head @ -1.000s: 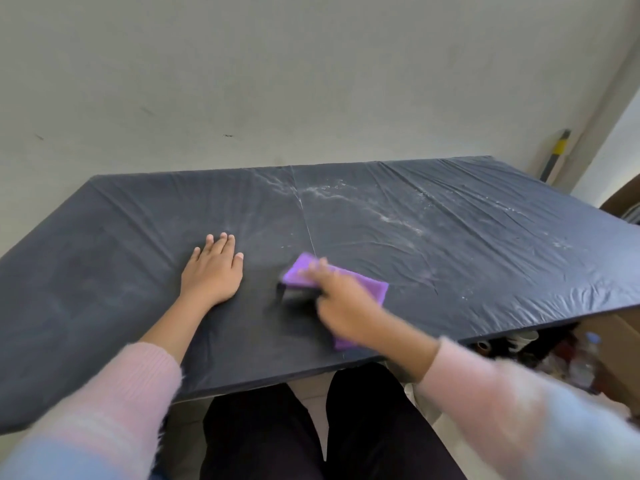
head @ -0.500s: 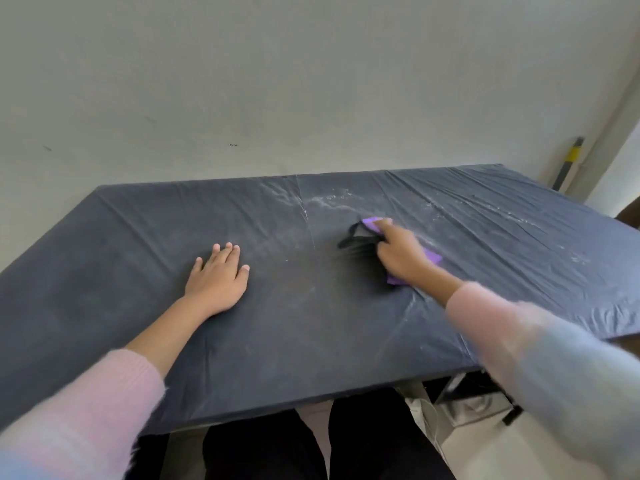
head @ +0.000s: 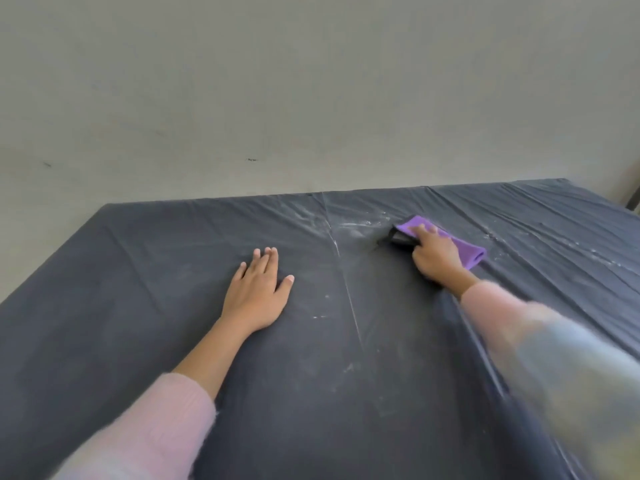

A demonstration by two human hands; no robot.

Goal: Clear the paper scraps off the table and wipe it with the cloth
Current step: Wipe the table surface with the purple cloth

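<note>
We saw the person's left arm reach forward over the near part of the table [head: 121, 306], its pink sleeve [head: 149, 431] pushed back from the forearm. The left hand [head: 258, 296] lay palm down on the dark plastic cover, left of the table's middle. Its fingers were straight and close together, the thumb was spread out to the right, and it held nothing.

The right arm stretched further, across the right side of the table toward the far edge, and its pink and pale blue sleeve [head: 554, 358] was blurred. The right hand [head: 434, 252] sat on top of the purple cloth [head: 465, 251]. One finger was pressed along the cloth's upper face and the others were curled down over its left side, so the hand was clamped on the cloth and pressed it against the cover.

The cloth lay on the far right part of the table. A dark part of it [head: 398, 239] stuck out to the left of the fingers, and its purple end stuck out to the right of the hand. White smears [head: 360, 225] marked the cover just left of the cloth, and small white specks [head: 320, 317] lay between the two hands. A plain pale wall [head: 311, 81] rose behind the table.
</note>
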